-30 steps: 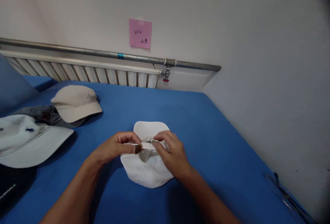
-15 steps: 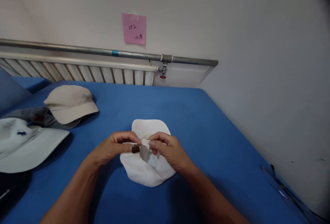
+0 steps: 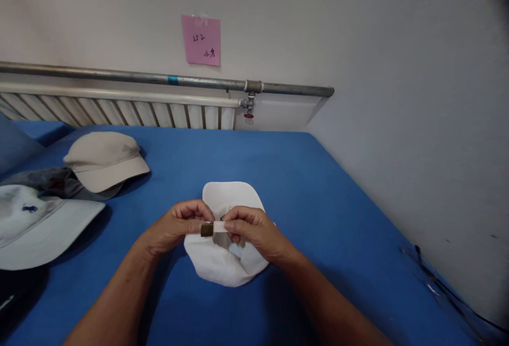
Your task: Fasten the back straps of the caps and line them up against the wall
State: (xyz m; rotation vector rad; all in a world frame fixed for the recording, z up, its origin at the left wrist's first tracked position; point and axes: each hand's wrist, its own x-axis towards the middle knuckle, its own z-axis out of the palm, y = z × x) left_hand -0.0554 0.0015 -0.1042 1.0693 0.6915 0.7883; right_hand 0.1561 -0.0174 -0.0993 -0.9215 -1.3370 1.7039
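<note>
White cap (image 3: 222, 266) — one, soft cloth, on the blue cover (image 3: 278, 171) near the middle of the view. Brim (image 3: 230, 192) rounded, pointing away from the person; crown slack and creased on the near side. Fitted with a narrow white strap (image 3: 219, 226) and a dark brown clasp (image 3: 207, 230).

Left hand (image 3: 178, 226): thumb and fingers pinched on the clasp. Right hand (image 3: 254, 232): thumb and forefinger pinching the strap close by; this hand hides the cap's right part.

To the left, well apart: beige cap (image 3: 101, 152), lying partly over a grey cap (image 3: 59, 179); pale cap (image 3: 40, 234) with a small dark blue emblem, cut by the frame edge; black item (image 3: 19, 285), kind unclear.

Far right, by the wall (image 3: 397, 123): glasses (image 3: 441, 287), blurred. Behind: radiator (image 3: 194, 117), metal pipe (image 3: 119, 74), red-handled valve (image 3: 248, 116), pink note (image 3: 201, 41) bearing handwriting.

Hollow of the white cap: opening below the strap — white cloth inside, right-hand fingertips before it.
</note>
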